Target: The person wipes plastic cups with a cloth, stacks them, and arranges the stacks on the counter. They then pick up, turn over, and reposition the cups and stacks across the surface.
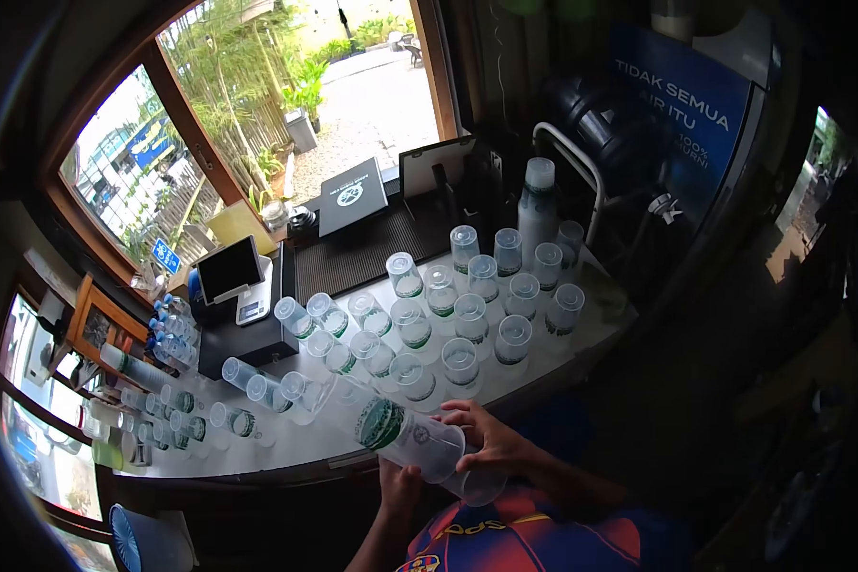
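Observation:
Close to my body I hold clear plastic cups (436, 446) with a green printed band, tilted with one end toward the counter. They seem nested together; how many cannot be made out. My left hand (399, 488) is closed around them from below, its thumb along the side. From the other side, my right hand (491, 440) curls its fingers about the rim end nearest me. Just beyond, rows of similar cups stand upside down on the white counter, among them a front cup (413, 378) and another cup (459, 364).
A tall stack of cups (538, 214) stands at the counter's right end, near a metal rail (591, 172). Behind the rows lies a black ribbed mat (343, 267). A tablet stand (231, 276) rests on a black box at left. More cups and bottles fill the far left.

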Demonstrator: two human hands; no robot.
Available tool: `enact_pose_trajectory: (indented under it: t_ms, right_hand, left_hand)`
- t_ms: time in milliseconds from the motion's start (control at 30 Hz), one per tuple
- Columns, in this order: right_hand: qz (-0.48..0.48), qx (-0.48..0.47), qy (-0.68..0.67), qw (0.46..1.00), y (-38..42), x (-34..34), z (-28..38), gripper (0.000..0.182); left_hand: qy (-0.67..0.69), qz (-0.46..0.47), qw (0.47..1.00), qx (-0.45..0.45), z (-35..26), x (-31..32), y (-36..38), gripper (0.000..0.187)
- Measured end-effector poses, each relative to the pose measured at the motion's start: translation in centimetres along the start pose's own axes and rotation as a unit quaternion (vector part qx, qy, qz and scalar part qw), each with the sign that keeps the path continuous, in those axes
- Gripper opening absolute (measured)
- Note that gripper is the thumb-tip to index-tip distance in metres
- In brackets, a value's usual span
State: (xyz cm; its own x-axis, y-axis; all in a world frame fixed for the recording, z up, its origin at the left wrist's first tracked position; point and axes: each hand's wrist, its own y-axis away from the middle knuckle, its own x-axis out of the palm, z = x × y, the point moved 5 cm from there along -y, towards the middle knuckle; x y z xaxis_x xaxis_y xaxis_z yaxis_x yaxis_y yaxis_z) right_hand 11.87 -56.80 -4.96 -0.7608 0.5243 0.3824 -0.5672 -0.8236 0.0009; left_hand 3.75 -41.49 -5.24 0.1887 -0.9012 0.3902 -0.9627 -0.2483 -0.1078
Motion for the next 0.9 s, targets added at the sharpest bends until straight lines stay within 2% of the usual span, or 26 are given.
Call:
enact_pose_trajectory:
  t_ms: [33,133,267,333,400,433,533,567,633,700,733,767,900]
  right_hand:
    - [0.01,-0.046,0.008,0.999,-0.3,0.3,-0.4,0.112]
    - [0.012,-0.077,0.075,0.994,0.4,0.7,0.9,0.107]
    - [-0.041,-0.043,-0.026,0.998,2.1,-0.7,1.0,0.103]
    - [-0.082,-0.045,-0.032,0.995,3.1,-1.7,1.7,0.099]
    - [-0.179,-0.162,-0.137,0.961,3.9,-3.5,1.9,0.1]
    - [-0.225,-0.219,-0.187,0.931,4.4,-4.6,2.1,0.1]
    - [-0.276,-0.348,-0.129,0.887,5.7,-7.0,4.9,0.103]
    - [-0.288,-0.327,-0.079,0.897,5.7,-8.5,3.2,0.104]
    - [-0.253,-0.207,0.104,0.939,5.5,-9.3,0.8,0.102]
    - [-0.193,-0.061,0.268,0.942,6.1,-8.2,1.2,0.099]
    - [-0.187,-0.09,0.256,0.944,6.1,-7.7,1.7,0.099]
    - [-0.181,-0.119,0.245,0.945,6.1,-7.4,1.9,0.099]
    - [-0.145,-0.211,0.203,0.945,5.9,-9.3,1.8,0.099]
  left_hand:
    - [0.003,-0.021,1.0,0.006,1.0,-0.2,0.1,0.102]
    - [-0.026,0.058,0.996,-0.054,0.9,0.1,-1.1,0.101]
    - [-0.122,0.112,0.984,-0.064,-0.2,2.4,-2.4,0.105]
    - [-0.1,0.13,0.986,-0.036,-0.2,3.8,-3.0,0.116]
    - [-0.049,0.131,0.99,0.027,-0.4,6.4,-4.0,0.121]
    - [-0.058,0.176,0.982,-0.02,0.4,6.7,-3.9,0.124]
    - [-0.002,0.218,0.967,-0.135,2.9,8.3,-3.1,0.124]
    - [0.049,0.216,0.967,-0.126,3.8,9.0,-3.0,0.122]
    - [0.054,0.183,0.975,-0.116,4.5,9.7,-3.0,0.12]
    - [0.061,0.128,0.982,-0.127,5.6,9.4,-2.6,0.116]
    - [0.067,0.092,0.983,-0.141,6.1,9.2,-2.4,0.112]
    - [-0.018,0.085,0.987,-0.135,6.2,9.3,-2.6,0.111]
    - [-0.039,0.107,0.984,-0.136,6.0,12.3,-2.4,0.111]
